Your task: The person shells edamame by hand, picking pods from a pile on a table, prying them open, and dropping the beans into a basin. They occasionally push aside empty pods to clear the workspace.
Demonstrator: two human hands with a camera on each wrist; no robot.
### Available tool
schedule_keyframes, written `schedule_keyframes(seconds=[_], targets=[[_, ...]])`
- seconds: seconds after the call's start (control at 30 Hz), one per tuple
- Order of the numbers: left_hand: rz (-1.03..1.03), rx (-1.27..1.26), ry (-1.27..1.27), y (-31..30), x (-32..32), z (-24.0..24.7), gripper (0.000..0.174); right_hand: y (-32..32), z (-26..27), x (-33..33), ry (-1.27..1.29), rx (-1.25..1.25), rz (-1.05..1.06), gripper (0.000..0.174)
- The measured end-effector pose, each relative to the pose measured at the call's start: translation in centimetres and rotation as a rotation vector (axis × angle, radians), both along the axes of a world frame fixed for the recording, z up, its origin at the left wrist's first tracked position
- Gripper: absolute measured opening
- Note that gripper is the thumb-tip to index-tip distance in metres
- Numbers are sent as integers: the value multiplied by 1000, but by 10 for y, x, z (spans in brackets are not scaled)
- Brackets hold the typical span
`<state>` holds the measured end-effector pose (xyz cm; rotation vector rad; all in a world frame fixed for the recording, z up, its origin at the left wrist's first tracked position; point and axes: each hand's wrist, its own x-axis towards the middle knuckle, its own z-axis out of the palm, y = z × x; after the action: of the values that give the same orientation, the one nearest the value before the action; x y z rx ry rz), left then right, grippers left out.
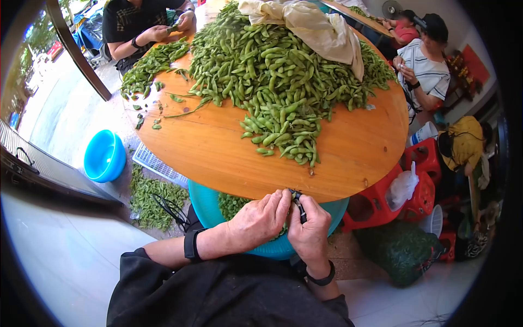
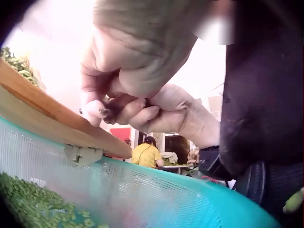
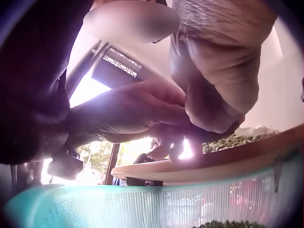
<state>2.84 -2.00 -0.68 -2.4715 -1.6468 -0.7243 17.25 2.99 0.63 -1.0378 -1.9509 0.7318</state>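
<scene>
Both hands meet in front of the table's near edge, above a turquoise basket (image 1: 197,204) of shelled green beans (image 2: 35,199). The left hand (image 1: 259,220) has its fingers curled, its fingertips pinching at the upper end of a small black, narrow item (image 1: 302,211). The right hand (image 1: 310,231) grips that item between thumb and fingers. Its kind cannot be told, and the fingers partly hide it. From below, the left wrist view shows the curled fingers (image 2: 137,111) close together. A large heap of edamame pods (image 1: 283,76) covers much of the wooden table (image 1: 207,147).
A cream cloth (image 1: 310,27) lies over the heap. Left are a blue basin (image 1: 104,156), a white crate (image 1: 158,163) and pods on the floor (image 1: 152,199). Red stools (image 1: 376,201) and a dark green sack (image 1: 397,250) stand right. Other people (image 1: 427,65) sit around.
</scene>
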Motion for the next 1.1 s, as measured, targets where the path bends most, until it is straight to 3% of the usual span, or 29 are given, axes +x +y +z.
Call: schedule_keyframes(seconds=[0.23, 0.3, 0.33, 0.37, 0.43, 0.47, 0.57, 0.67, 0.73, 1.1], targets=[[-40, -101, -185, 7, -12, 1, 50, 1, -1, 2, -35, 84, 30, 8], [-132, -175, -516, 15, -23, 2, 36, 4, 0, 7, -27, 27, 67, 5], [-131, -175, -517, 18, -28, 8, 36, 5, 1, 10, -20, -28, 102, 3], [-127, -426, -701, 20, -33, 19, 29, 6, 3, 13, -22, -28, 104, 3], [-140, -822, -1023, 25, -43, 23, 16, 8, 5, 17, 88, -475, 170, 4], [-138, -820, -1024, 27, -47, 19, 16, 9, 5, 18, 88, -475, 172, 4], [-245, -1044, -1333, 32, -55, 12, 19, 12, 6, 18, 141, -536, 216, 5], [-264, -1045, -1361, 32, -56, 5, 18, 12, 8, 17, 51, -414, 252, 5], [-262, -1015, -1395, 31, -54, 4, 16, 9, 11, 12, -79, 1, 236, 9], [-287, -1010, -1473, 28, -55, 8, 11, 1, 7, 6, -54, 168, 203, 15]])
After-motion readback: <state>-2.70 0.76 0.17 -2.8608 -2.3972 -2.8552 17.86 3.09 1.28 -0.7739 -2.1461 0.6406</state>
